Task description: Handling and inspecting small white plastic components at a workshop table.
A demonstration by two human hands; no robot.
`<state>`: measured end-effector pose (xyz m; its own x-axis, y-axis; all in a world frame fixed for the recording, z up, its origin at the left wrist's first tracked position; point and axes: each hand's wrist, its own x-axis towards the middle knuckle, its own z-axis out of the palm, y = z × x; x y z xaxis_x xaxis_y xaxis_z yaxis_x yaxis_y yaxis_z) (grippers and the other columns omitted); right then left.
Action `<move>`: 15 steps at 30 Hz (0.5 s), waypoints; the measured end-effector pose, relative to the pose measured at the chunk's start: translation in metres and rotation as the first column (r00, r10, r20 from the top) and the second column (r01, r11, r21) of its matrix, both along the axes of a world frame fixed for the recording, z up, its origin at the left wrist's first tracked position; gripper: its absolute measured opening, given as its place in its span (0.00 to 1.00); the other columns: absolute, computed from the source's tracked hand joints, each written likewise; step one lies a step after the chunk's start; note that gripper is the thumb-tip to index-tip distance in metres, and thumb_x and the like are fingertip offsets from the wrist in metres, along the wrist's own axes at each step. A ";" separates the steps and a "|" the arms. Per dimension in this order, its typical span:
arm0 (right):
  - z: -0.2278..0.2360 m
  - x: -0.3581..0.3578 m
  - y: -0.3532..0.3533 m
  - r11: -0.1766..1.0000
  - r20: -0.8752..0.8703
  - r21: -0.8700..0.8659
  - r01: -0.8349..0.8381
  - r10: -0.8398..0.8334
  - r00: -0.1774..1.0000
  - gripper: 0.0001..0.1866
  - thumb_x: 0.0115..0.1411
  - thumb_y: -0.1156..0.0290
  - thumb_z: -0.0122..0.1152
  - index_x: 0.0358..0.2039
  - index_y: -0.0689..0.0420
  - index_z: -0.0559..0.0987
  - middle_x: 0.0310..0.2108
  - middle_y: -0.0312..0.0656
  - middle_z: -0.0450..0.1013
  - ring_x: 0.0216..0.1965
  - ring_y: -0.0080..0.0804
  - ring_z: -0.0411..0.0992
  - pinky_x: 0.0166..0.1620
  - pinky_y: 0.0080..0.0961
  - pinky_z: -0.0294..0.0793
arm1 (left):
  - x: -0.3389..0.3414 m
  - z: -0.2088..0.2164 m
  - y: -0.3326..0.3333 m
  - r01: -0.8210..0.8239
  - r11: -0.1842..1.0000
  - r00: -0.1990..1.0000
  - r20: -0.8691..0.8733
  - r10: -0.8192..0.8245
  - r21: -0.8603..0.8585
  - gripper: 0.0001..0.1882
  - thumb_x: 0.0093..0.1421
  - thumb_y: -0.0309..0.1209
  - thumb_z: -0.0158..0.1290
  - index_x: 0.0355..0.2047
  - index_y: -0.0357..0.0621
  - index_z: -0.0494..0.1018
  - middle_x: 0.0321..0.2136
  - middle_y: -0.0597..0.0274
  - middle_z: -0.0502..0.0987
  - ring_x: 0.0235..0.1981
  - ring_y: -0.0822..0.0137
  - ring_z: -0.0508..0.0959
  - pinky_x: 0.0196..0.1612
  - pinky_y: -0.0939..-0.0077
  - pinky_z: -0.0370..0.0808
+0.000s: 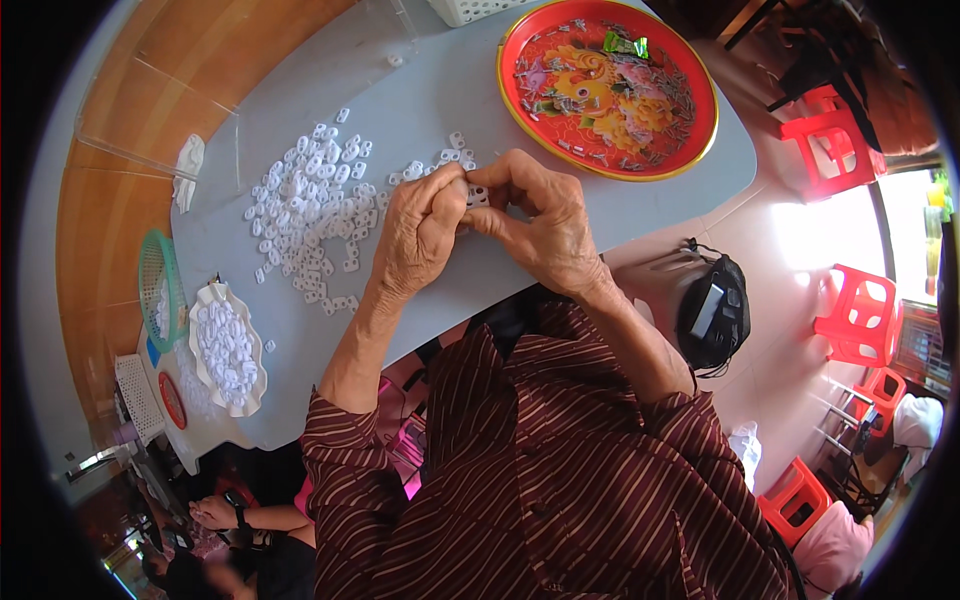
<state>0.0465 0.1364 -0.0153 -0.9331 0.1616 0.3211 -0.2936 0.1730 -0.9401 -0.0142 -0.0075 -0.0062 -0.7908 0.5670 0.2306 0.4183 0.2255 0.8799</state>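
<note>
Close together over the grey table, my left hand [424, 222] and my right hand [540, 222] both grip a small white plastic piece [478, 195] with dark holes. Its right part shows between my right thumb and index finger; my left fingers hide the rest. Just left of my hands spreads a pile of similar small white plastic pieces [310, 190], and a few more [456, 150] lie beyond my fingertips. At the far right of the table stands a round red tray [508, 95] with a flower pattern, holding many small metal pins and a green wrapper [626, 45].
A scalloped white dish [258, 385] of white pieces and a green basket [160, 250] stand at the left. A crumpled tissue [188, 165] lies near the far left edge. Red stools [862, 315] and a black bag [715, 310] are on the right. Another person's arm [270, 517] shows lower left.
</note>
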 end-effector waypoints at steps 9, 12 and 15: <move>-0.005 0.002 0.000 1.000 -0.043 -0.025 0.008 -0.009 0.999 0.13 0.45 0.78 0.69 0.29 0.63 0.73 0.20 0.42 0.70 0.21 0.25 0.69 0.26 0.23 0.68 | 0.005 0.001 0.001 -0.002 1.000 0.999 0.041 0.002 -0.005 0.10 0.59 0.30 0.40 0.27 0.34 0.63 0.15 0.58 0.60 0.18 0.72 0.59 0.23 0.73 0.63; -0.006 0.002 0.003 0.999 -0.107 0.033 0.034 -0.030 0.994 0.12 0.46 0.78 0.69 0.29 0.64 0.73 0.21 0.43 0.72 0.22 0.23 0.71 0.27 0.22 0.70 | 0.005 0.000 0.002 0.029 1.000 0.995 0.094 -0.028 -0.007 0.12 0.60 0.32 0.40 0.27 0.34 0.63 0.15 0.59 0.60 0.18 0.73 0.59 0.23 0.74 0.62; 0.003 -0.001 0.000 0.998 -0.030 -0.056 -0.018 0.016 0.999 0.11 0.48 0.77 0.68 0.30 0.65 0.74 0.23 0.42 0.75 0.25 0.22 0.74 0.29 0.20 0.72 | 0.001 0.000 -0.003 0.021 1.000 0.989 0.144 -0.024 0.022 0.14 0.61 0.34 0.40 0.26 0.34 0.63 0.15 0.61 0.59 0.19 0.73 0.58 0.22 0.74 0.61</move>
<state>0.0459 0.1366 -0.0126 -0.9260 0.1642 0.3399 -0.3242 0.1152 -0.9389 -0.0129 -0.0102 -0.0057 -0.8038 0.5814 0.1264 0.2912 0.1991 0.9357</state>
